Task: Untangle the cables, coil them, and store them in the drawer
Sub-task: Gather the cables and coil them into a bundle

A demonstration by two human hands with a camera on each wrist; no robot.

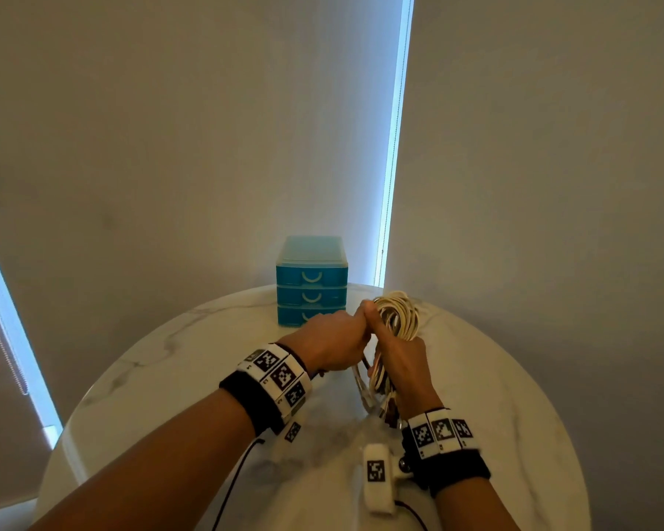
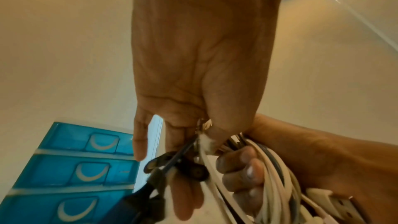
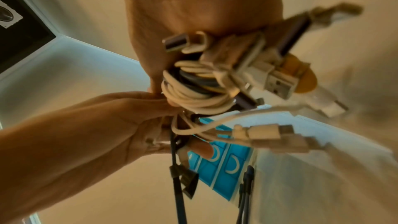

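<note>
A tangled bundle of white and dark cables [image 1: 398,315] is held above the marble table [image 1: 162,377]. My right hand [image 1: 397,362] grips the bundle around its middle, fingers curled round the white loops [image 2: 271,181]. My left hand [image 1: 355,331] touches it from the left and pinches a white cable end [image 2: 204,140] between thumb and fingers. A black cable [image 2: 172,164] hangs below that pinch. Several USB plugs [image 3: 277,83] stick out of the bundle under my right palm. The blue three-drawer unit [image 1: 311,281] stands behind the hands, all drawers closed.
The table's round edge curves close on the left and right. Behind the drawer unit are pale blinds [image 1: 169,147] with a bright gap [image 1: 393,147]. Bare tabletop lies left of the hands and in front of them.
</note>
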